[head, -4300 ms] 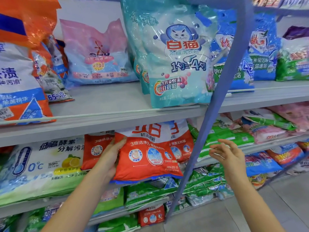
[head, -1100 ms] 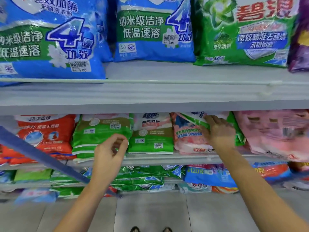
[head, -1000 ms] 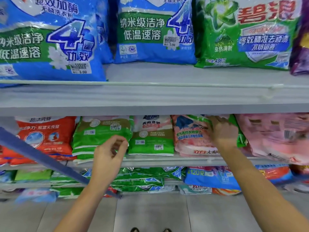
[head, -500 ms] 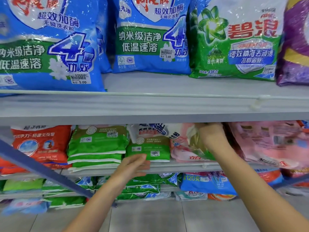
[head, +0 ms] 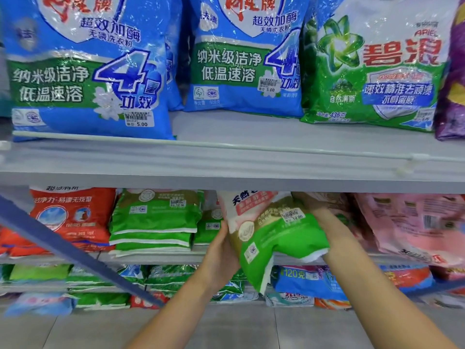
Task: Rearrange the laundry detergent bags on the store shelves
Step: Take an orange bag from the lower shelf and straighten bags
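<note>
A green and white detergent bag (head: 274,238) with a pink top hangs tilted in front of the middle shelf (head: 156,258), pulled partly out. My right hand (head: 317,210) grips its upper right side from behind, fingers mostly hidden by the bag. The palm and fingers of my left hand (head: 221,250) press against its left edge. To the left, a stack of matching green bags (head: 153,222) lies on that shelf, with a red bag (head: 73,217) beyond it. Pink bags (head: 412,227) lie to the right.
On the upper shelf (head: 251,159) stand two blue bags (head: 83,71), a green bag (head: 372,69) and a purple one (head: 453,84). A blue slanted bar (head: 75,253) crosses the lower left. Lower shelves hold more green and blue bags (head: 309,280). Grey floor tiles (head: 251,328) lie below.
My right hand has pulled the green and white bag off the pile and out of the shelf. My left hand has come up from below and now supports the bag's left edge.
</note>
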Action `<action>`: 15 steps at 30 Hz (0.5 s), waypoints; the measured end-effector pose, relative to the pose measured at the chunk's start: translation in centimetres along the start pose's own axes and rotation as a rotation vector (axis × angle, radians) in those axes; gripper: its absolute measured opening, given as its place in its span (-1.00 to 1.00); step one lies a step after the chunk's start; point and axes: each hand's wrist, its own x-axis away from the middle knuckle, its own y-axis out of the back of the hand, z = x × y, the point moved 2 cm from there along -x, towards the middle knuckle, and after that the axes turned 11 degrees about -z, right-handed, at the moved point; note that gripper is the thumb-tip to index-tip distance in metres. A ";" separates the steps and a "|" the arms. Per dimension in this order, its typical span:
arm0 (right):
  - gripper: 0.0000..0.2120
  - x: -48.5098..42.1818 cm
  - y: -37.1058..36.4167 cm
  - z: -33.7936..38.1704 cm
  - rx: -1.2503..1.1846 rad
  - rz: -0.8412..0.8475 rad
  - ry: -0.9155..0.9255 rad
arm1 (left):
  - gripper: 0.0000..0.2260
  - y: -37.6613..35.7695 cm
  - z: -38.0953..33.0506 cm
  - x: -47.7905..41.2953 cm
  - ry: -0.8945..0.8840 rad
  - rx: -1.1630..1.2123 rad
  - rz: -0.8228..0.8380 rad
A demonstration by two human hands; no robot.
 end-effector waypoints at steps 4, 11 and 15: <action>-0.84 -1.8 0.1 -0.4 0.034 -0.034 0.090 | -0.38 0.7 -2.3 -0.2 0.037 -0.020 -0.191; -0.96 -3.7 -0.8 -2.2 -0.118 0.156 0.073 | -0.72 -0.8 -7.2 -2.2 -0.350 -0.733 -0.513; -0.89 -4.3 -2.9 -3.3 0.209 -0.022 0.287 | -0.49 -1.1 -6.9 -2.0 -0.697 -1.067 -0.596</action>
